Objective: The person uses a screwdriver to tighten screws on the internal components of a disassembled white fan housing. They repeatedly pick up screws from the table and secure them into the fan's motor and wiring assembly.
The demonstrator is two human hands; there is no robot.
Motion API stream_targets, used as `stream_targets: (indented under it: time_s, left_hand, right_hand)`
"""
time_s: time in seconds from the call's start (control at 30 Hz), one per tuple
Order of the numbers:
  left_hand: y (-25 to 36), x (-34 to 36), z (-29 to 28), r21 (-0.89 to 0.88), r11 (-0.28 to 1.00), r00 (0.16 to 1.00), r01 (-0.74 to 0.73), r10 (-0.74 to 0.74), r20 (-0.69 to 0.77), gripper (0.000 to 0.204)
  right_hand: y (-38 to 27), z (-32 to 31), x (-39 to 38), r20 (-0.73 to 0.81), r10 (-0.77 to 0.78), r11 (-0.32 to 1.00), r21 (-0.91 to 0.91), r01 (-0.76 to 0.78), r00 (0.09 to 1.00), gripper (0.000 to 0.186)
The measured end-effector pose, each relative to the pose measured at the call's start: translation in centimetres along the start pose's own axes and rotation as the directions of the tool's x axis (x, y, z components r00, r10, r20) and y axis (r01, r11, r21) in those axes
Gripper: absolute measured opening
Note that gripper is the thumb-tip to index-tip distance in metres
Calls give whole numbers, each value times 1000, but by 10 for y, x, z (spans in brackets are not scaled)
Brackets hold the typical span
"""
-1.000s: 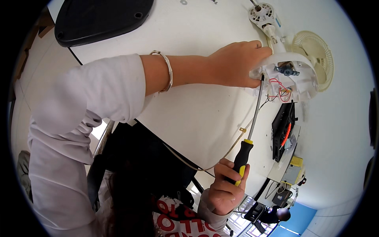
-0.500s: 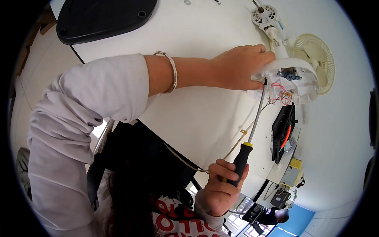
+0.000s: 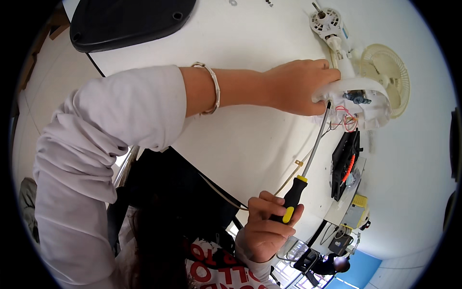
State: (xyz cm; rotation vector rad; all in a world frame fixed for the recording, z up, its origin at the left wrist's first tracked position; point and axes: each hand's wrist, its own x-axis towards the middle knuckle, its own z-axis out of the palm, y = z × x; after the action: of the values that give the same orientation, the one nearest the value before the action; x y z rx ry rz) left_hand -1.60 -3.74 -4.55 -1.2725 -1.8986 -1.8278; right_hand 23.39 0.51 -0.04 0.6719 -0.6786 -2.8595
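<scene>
the screwdriver [image 3: 295,189] has spun a bit: its yellow patch [image 3: 288,215] shows again, so twisting seems to go on; the right hand [image 3: 267,226] grips it, tip at the white fan base [image 3: 374,111] on the table [image 3: 240,149], held by the left hand [image 3: 301,86]

Lighting is running bright overall; the white worktop [image 3: 231,149] is reflecting it fairly evenly, the wall [image 3: 404,192] is showing a bluish tint. Soft shadows are falling across the worktop's middle. Windows [image 3: 302,283] at lower right are blowing out. Dark zone [image 3: 168,192] below the worktop edge is losing detail. Fisheye is bending edges, black is filling corners. A distant person's head [image 3: 341,264] is appearing blurred.
</scene>
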Motion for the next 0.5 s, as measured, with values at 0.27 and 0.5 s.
stream_targets:
  time_s: [0.27,0.5]
  left_hand:
    - [6,2,-3,-8,997,996,81,-81,45,26]
    - [2,1,-3,1,999,998,48,-48,30,28]
  right_hand:
    - [-9,-17,7,249,223,975,-49,-218,942,34]
    - [3,0,0,67,-26,998,-63,30,997,29]
